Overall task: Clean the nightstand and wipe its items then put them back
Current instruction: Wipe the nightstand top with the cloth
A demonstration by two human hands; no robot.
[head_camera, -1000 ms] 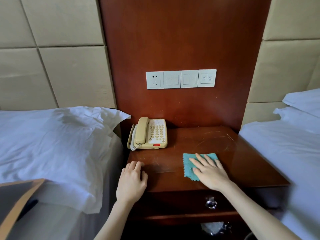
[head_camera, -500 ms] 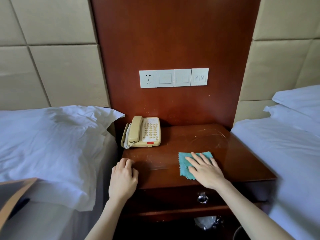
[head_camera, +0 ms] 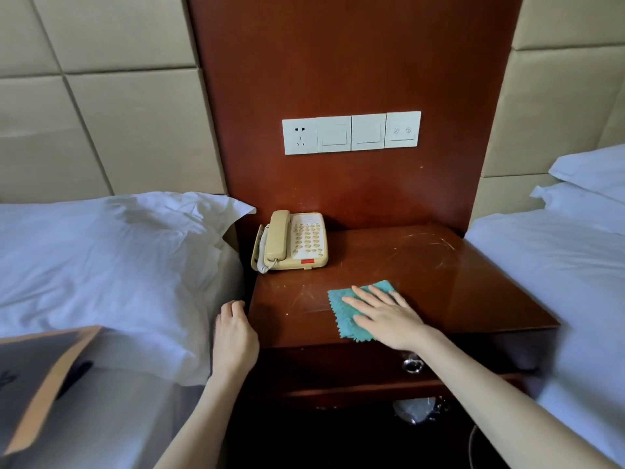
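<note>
A dark red wooden nightstand (head_camera: 456,286) stands between two beds. A cream telephone (head_camera: 291,241) sits at its back left corner, handset on the cradle. Near the front edge lies a teal cloth (head_camera: 341,309), and my right hand (head_camera: 385,314) presses flat on it with fingers spread. My left hand (head_camera: 234,336) hangs at the nightstand's left front corner, fingers curled loosely, holding nothing. Faint scratch or wipe marks show on the right back part of the top.
White pillows and bedding flank the nightstand, the left bed (head_camera: 111,265) and the right bed (head_camera: 558,265). A wall plate with a socket and switches (head_camera: 351,133) is above the phone. A drawer knob (head_camera: 412,365) sits below the top. A brown paper bag (head_camera: 37,377) lies at lower left.
My right hand has stayed flat on the cloth near the front edge. My left hand has slid off the nightstand top to its left front corner. The head view has shifted a little.
</note>
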